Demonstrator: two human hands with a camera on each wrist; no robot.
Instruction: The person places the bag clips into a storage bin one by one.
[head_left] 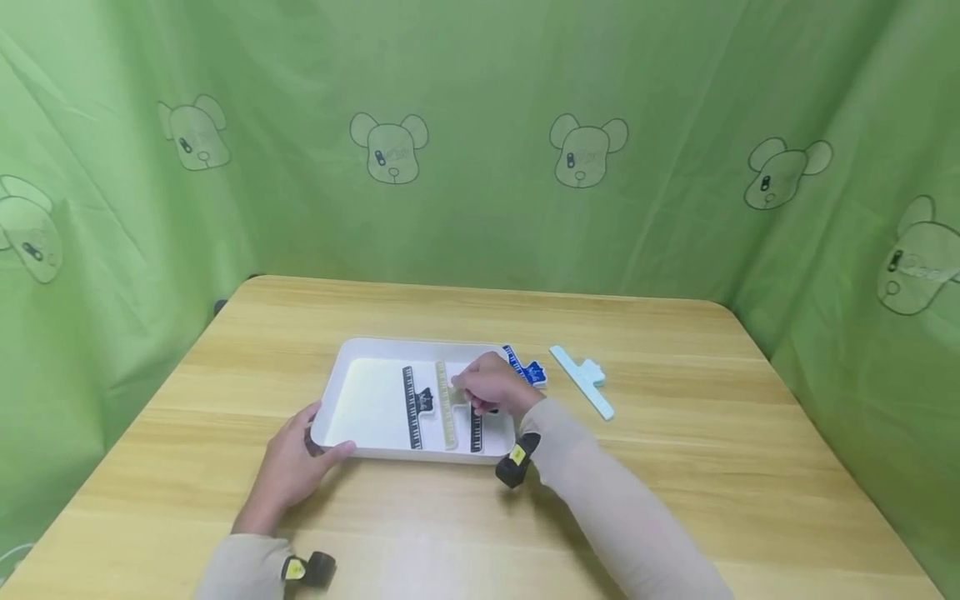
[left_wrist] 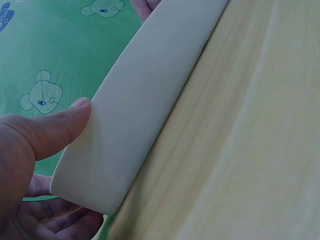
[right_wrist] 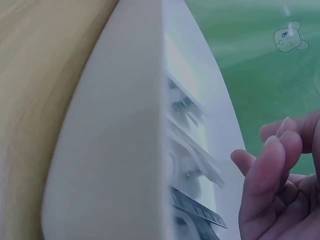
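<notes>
Your left hand (head_left: 288,471) grips the near left corner of the white tray (head_left: 352,358): the thumb lies on the rim, and in the left wrist view the thumb presses the outer wall while the other fingers curl under the tray's corner. The tray sits flat on the wooden counter (head_left: 675,467), toward its middle.

Your right hand (head_left: 491,386) hovers over the right half of the tray with its fingers bent down toward the pale yellow-green clip (head_left: 446,406). Whether the fingertips actually pinch that clip cannot be told; in the right wrist view the fingers are loosely curled with nothing plainly between them.

Inside the tray, a black clip with white markings (head_left: 412,406) lies just left of the pale clip, and a second black clip (head_left: 476,432) lies just right of it, partly under your hand. All three run roughly front to back.

Beyond the tray's far right corner lies a blue clip (head_left: 527,369), just beside the rim. A light blue clip (head_left: 583,379) rests farther right of the tray, apart from it.
</notes>
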